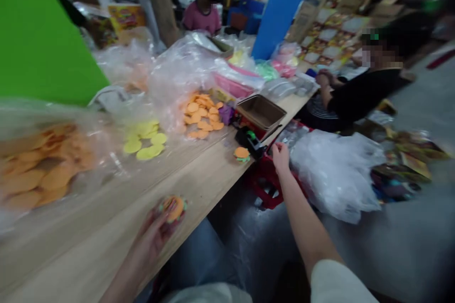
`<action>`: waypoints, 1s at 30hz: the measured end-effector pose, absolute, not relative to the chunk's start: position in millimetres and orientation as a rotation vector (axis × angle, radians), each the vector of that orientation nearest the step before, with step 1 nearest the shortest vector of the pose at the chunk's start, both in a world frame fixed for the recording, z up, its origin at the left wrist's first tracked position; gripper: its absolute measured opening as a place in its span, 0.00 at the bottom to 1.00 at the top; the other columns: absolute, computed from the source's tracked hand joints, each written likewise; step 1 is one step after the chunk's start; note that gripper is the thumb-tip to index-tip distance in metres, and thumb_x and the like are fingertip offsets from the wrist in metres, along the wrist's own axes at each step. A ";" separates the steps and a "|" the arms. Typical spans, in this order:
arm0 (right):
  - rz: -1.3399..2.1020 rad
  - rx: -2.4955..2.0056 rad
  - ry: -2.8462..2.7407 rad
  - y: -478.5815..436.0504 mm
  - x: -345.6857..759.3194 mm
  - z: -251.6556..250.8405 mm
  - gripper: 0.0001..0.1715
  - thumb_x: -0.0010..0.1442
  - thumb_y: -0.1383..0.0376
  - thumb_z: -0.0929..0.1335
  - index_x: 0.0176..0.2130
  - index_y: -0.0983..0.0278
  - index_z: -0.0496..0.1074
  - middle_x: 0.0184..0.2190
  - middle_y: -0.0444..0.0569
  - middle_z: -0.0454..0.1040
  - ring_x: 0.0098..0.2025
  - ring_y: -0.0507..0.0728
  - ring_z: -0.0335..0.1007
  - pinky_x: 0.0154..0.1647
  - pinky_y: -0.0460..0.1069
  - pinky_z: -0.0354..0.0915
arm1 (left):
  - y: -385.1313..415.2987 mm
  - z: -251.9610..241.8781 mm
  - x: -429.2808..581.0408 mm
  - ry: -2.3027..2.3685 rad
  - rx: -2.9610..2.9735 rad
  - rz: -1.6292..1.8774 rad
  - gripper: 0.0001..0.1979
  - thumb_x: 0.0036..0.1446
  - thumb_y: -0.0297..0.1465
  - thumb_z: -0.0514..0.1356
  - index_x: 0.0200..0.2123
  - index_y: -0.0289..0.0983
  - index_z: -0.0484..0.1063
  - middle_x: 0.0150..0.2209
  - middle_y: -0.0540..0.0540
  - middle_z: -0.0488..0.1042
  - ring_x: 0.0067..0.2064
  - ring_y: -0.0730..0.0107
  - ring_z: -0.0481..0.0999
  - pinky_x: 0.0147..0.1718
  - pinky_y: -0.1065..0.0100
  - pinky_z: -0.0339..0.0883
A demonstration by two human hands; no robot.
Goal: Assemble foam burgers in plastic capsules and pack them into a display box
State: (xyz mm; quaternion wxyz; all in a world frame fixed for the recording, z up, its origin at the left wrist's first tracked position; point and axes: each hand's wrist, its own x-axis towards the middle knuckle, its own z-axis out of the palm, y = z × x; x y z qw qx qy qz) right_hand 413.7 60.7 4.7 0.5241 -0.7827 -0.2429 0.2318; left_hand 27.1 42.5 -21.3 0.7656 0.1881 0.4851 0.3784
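My left hand (pixel 156 227) is closed around a toy burger (pixel 174 208) with an orange bun and green frilly edge, held just above the wooden table (pixel 199 170). My right hand (pixel 280 155) is off the table's right edge, fingers curled together beside a black tape dispenser (pixel 250 141). Whether anything is pinched in those fingers is too small and blurred to tell. A second toy burger (pixel 242 154) lies on the table by the dispenser. Beyond it stands a brown rectangular bin (pixel 261 111).
Along the table lie orange discs (pixel 202 113), yellow discs (pixel 145 139) and a clear bag of larger orange discs (pixel 39 165). Clear plastic bags (pixel 334 165) rest over a red stool (pixel 268 184). One co-worker (pixel 355 90) sits at right, another (pixel 202 16) at the back.
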 end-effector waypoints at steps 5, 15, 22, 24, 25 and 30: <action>0.974 -1.871 -0.527 90.2 485.6 6.6 0.09 0.46 0.61 0.70 0.26 0.64 0.69 0.22 0.45 0.69 0.27 0.53 0.65 0.32 0.53 0.66 | 52.6 -28.0 25.0 1.055 0.352 0.702 0.28 0.44 0.29 0.66 0.51 0.42 0.66 0.49 0.46 0.72 0.47 0.57 0.73 0.40 0.66 0.74; 1.270 -1.738 -0.539 107.2 487.4 1.5 0.11 0.39 0.68 0.74 0.24 0.67 0.70 0.23 0.49 0.70 0.23 0.52 0.62 0.23 0.55 0.69 | 43.9 -12.5 36.4 1.098 0.378 0.738 0.30 0.46 0.31 0.65 0.54 0.46 0.64 0.50 0.48 0.72 0.47 0.56 0.73 0.40 0.66 0.74; 0.975 -1.460 -0.459 71.6 462.3 -28.2 0.16 0.43 0.56 0.71 0.30 0.62 0.67 0.28 0.44 0.70 0.30 0.51 0.65 0.31 0.52 0.69 | 46.8 -24.1 33.2 1.083 0.375 0.736 0.30 0.46 0.33 0.65 0.54 0.45 0.63 0.53 0.47 0.69 0.53 0.56 0.67 0.45 0.67 0.71; 0.925 -1.420 -0.444 66.4 458.6 -32.8 0.17 0.42 0.55 0.71 0.29 0.63 0.67 0.29 0.44 0.70 0.31 0.52 0.65 0.32 0.52 0.69 | 48.0 -23.3 34.5 1.077 0.380 0.734 0.29 0.46 0.33 0.65 0.53 0.44 0.64 0.53 0.48 0.69 0.55 0.58 0.65 0.47 0.69 0.69; 0.911 -1.411 -0.441 65.1 457.7 -34.1 0.16 0.42 0.56 0.71 0.29 0.63 0.67 0.30 0.44 0.70 0.32 0.52 0.65 0.32 0.52 0.69 | 48.3 -22.7 34.9 1.078 0.383 0.728 0.29 0.46 0.33 0.65 0.53 0.43 0.64 0.53 0.48 0.69 0.55 0.59 0.65 0.47 0.70 0.69; 0.814 -1.443 -0.451 61.9 453.5 -37.7 0.15 0.42 0.56 0.69 0.25 0.63 0.64 0.31 0.45 0.70 0.34 0.53 0.66 0.33 0.51 0.68 | 48.5 -23.2 33.4 1.099 0.374 0.701 0.30 0.45 0.33 0.66 0.53 0.43 0.64 0.52 0.47 0.70 0.52 0.56 0.68 0.45 0.66 0.72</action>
